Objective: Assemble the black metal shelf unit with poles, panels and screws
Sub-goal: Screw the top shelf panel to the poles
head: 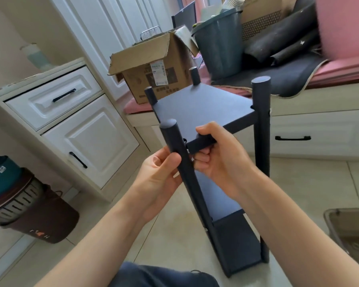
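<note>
Screw step at frame centre, looks like: left hand [162, 172] wraps the near pole [175, 146], right hand [218, 154] pinches the top panel [199, 108] edge. Next: tighten that corner joint.

the tiled floor [174, 228] carries the black shelf unit [236, 245], a brown bin [42, 220] and white cabinets [81, 141].

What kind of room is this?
Probably a room at home, perhaps a bedroom or storeroom: white cabinets with drawers, a window seat with a pink cushion, and an open cardboard box beside household clutter.
</note>
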Tool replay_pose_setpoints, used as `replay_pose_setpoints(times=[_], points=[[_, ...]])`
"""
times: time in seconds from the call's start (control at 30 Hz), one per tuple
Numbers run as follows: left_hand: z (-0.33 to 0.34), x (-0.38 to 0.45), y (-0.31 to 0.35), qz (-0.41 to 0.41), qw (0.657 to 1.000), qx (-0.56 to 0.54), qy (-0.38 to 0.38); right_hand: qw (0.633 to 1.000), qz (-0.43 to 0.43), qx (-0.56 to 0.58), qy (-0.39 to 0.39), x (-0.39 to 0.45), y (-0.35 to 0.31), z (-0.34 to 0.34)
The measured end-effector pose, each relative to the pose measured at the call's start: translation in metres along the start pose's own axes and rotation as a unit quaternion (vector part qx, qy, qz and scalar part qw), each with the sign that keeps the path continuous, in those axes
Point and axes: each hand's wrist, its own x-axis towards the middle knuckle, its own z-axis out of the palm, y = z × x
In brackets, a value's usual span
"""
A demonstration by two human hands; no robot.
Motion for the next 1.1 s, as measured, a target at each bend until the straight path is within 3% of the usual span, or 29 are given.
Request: replay_pose_setpoints(times=[0.17, 0.47, 0.63, 0.87, 1.1], points=[[0.020, -0.005, -0.013, 0.001, 1.000, -0.007, 0.000, 0.997, -0.003, -0.065, 0.036, -0.005, -0.005, -0.013], [0.046, -0.005, -0.031, 0.060, 0.995, -0.081, 0.017, 0.997, 0.002, -0.069, 0.028, -0.011, -0.014, -0.024], [0.043, -0.006, -0.037, 0.070, 0.995, -0.065, 0.016, 0.997, 0.005, -0.051, 0.052, -0.014, -0.017, -0.022], [0.051, -0.006, -0.047, 0.085, 0.990, -0.082, 0.080, 0.988, 0.010, -0.094, 0.118, -0.012, -0.020, -0.020], [0.061, -0.008, -0.046, 0.109, 0.985, -0.107, 0.074, 0.991, 0.009, -0.091, 0.096, -0.010, -0.015, -0.020]])
